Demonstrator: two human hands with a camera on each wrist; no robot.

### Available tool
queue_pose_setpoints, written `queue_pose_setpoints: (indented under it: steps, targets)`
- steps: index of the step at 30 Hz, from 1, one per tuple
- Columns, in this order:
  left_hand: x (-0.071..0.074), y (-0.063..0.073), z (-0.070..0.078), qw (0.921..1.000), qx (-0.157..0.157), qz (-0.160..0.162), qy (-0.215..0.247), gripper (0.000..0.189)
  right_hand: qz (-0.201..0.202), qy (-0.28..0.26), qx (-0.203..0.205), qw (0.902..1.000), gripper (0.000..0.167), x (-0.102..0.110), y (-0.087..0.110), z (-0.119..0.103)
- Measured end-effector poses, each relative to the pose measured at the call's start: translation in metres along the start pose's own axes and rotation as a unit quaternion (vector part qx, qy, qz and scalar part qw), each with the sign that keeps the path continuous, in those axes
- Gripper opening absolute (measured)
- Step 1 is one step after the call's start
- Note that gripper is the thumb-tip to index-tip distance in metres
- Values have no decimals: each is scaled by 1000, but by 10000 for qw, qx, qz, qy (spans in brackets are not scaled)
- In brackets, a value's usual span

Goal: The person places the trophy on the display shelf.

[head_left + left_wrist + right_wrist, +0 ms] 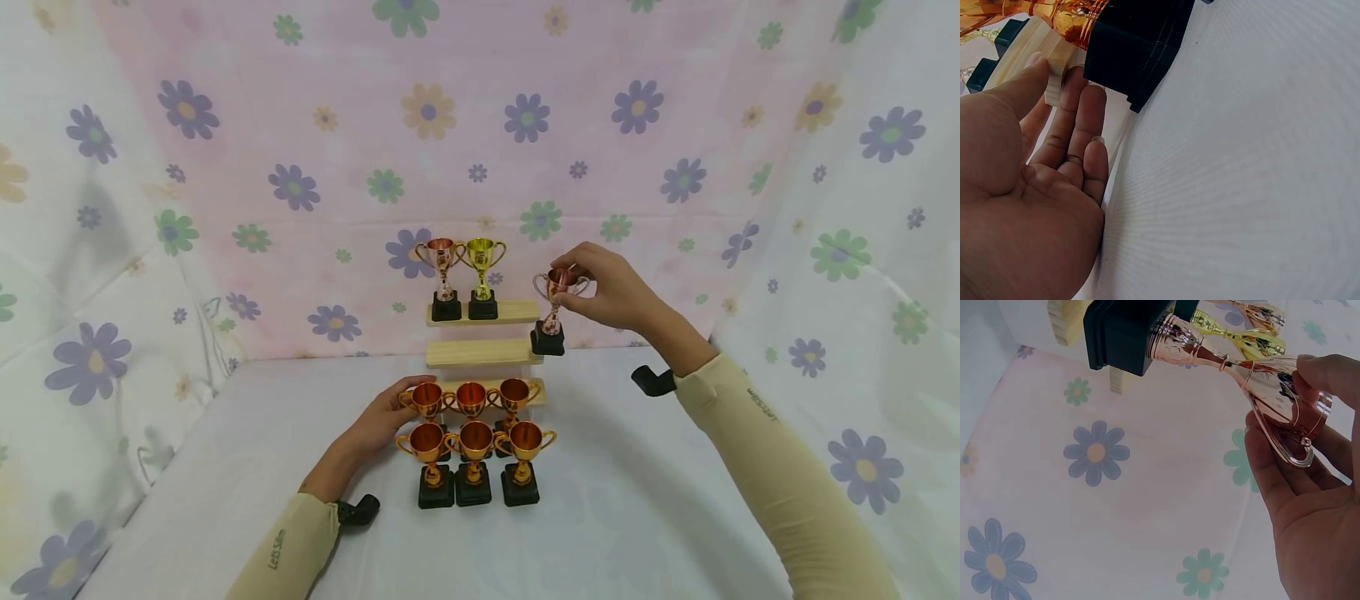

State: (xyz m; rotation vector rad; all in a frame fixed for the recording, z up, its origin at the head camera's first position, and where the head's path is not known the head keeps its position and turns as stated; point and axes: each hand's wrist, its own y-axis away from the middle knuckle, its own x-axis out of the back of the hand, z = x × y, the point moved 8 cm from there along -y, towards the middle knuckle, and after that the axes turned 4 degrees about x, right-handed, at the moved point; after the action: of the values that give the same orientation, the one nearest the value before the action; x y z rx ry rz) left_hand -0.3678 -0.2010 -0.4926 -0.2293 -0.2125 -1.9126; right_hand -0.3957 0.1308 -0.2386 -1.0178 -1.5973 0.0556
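My right hand (611,287) pinches the cup of a rose-gold trophy (552,312) between thumb and fingers. The trophy is upright, its black base (1119,337) near the right ends of the upper and middle shelf boards. A second rose-gold trophy (444,265) and a yellow-gold trophy (483,265) stand side by side on the top board (517,312) of a wooden stepped shelf. At the lower left, my left hand (378,421) grips the end of the lowest board (1054,50), thumb on top and fingers below. Three bronze-coloured trophies (471,400) stand at that lowest step.
A front row of three more bronze-coloured trophies (474,442) stands on the white tabletop (637,500), partly hiding the row behind. The middle board (483,353) shows bare wood. A flowered cloth (480,125) hangs behind and at both sides.
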Motion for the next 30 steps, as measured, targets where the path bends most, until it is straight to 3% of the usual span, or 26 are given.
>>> queue_pose_setpoints:
  steps: [16, 30]
  targets:
    - [0, -1, 0, 9999, -39, -81, 75, 53, -97, 246, -307, 9992, 45, -3, -35, 12]
    - [0, -1, -1, 10000, -46, -57, 60, 54, -121, 181, -616, 9979, 43, -12, -54, 21]
